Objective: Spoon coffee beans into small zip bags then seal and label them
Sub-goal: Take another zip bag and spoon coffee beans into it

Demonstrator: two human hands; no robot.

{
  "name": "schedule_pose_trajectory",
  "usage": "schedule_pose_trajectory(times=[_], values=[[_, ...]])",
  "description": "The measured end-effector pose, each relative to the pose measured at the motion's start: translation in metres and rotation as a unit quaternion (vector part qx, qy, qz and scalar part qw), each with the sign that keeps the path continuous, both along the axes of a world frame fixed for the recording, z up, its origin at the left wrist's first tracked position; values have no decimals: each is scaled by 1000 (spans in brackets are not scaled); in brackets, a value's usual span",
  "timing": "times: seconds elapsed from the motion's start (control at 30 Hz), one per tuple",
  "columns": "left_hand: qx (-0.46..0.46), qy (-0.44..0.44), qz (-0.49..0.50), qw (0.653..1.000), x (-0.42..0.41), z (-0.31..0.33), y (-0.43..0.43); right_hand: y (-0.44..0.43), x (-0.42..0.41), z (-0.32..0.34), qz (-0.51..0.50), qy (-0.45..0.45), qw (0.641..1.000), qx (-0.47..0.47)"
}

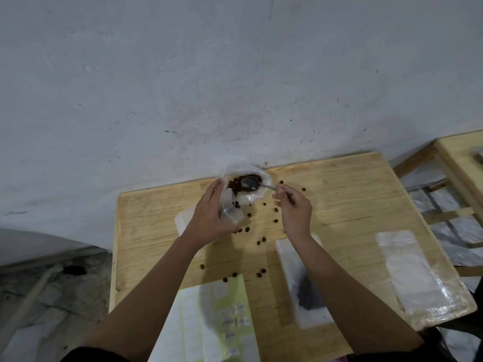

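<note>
Both hands busy: left hand [206,212] grips a small zip bag [231,214], right hand [295,212] pinches a spoon [249,183] over the bean sack [257,195] beyond them.

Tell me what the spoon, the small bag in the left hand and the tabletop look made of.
The spoon: probably metal, grey, its bowl glossy and reflecting light. The small bag gripped by the left hand: thin clear plastic film, see-through, creased, with shiny highlights. The table: pale wood, grain lines plainly visible, matte; solid or veneer cannot be told.
</note>
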State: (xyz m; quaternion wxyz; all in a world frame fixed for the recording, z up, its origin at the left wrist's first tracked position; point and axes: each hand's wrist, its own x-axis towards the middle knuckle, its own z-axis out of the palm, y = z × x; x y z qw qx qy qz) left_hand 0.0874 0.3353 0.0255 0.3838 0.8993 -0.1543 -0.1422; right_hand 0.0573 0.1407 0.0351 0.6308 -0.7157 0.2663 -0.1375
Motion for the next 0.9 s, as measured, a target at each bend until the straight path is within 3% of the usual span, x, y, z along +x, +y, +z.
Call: schedule_pose_trajectory(times=[0.2, 0.33, 0.67, 0.9], values=[[-7, -10, -10, 1000, 0, -5, 3, 14, 9, -4, -28, 83, 971, 223], [-4, -7, -9, 1000, 1, -2, 3, 13, 14, -2, -62, 100, 954, 277], [20, 1, 4, 1000, 5, 1, 2, -21, 6, 21, -105, 69, 969, 214], [17, -5, 4, 1000, 5, 2, 0, -6, -3, 37, 113, 54, 988, 90]])
